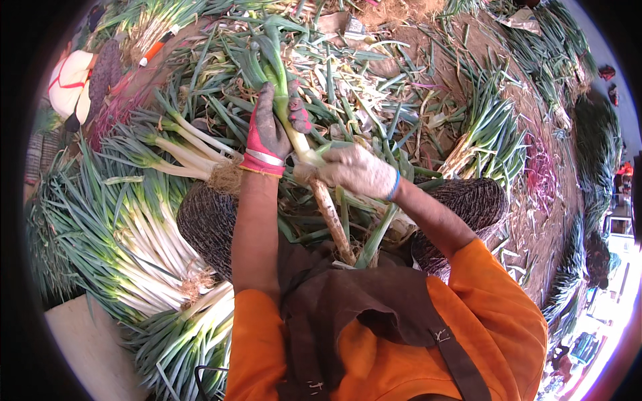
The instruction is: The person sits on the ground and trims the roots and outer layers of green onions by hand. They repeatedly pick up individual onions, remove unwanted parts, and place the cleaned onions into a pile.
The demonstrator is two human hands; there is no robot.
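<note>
My left hand (271,128), in a red and grey work glove, grips a large green onion (298,140) just below its leaves. The stalk slants down towards my lap. Above the right hand its shank is pale and clean; the lower shank (329,215) is stained brown and ends in roots. My right hand (356,170), in an off-white knit glove with a blue cuff edge, is closed around the middle of the stalk and a loose green leaf strip. Its fingertips are blurred. A few white-shanked green onions (195,150) with bushy roots rest by my left knee.
A heap of clean green onions (155,240) lies at my left. Untrimmed ones (471,130) lean beyond my right knee. Stripped leaves (351,95) litter the ground ahead. An orange-handled tool (156,49) and part of another person (72,82) appear at upper left.
</note>
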